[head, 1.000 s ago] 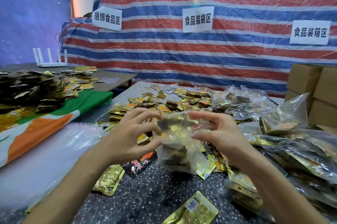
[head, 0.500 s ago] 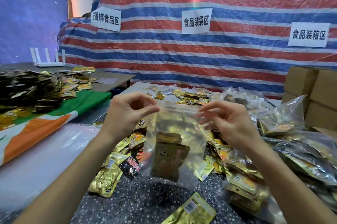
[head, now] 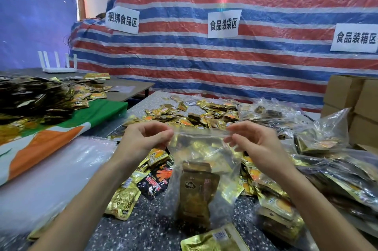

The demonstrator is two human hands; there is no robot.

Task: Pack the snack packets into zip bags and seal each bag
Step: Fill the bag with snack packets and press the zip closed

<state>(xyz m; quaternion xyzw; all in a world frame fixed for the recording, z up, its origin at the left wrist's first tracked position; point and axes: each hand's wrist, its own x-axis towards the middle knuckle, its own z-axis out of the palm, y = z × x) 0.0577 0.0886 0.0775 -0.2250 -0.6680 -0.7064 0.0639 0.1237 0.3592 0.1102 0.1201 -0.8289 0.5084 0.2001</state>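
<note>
Together, left hand [head: 143, 142] and right hand [head: 259, 145] pinch the bag [head: 206, 148] at 9 and 3 o'clock.
Clear crinkled film; glossy gold packets [head: 196, 191] sag inside.

I see bright, even light; a vertical rainbow flare crosses the tarp [head: 266, 62]; frame edges bow and soften.

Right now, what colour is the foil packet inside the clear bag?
The foil packet is golden brown; head view.

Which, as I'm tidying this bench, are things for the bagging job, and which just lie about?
For the job: zip bag, pinched at its top by left hand and right hand; brown packets inside it; loose packets; filled bags.
Lying about: router; cardboard boxes; paper signs.
</note>
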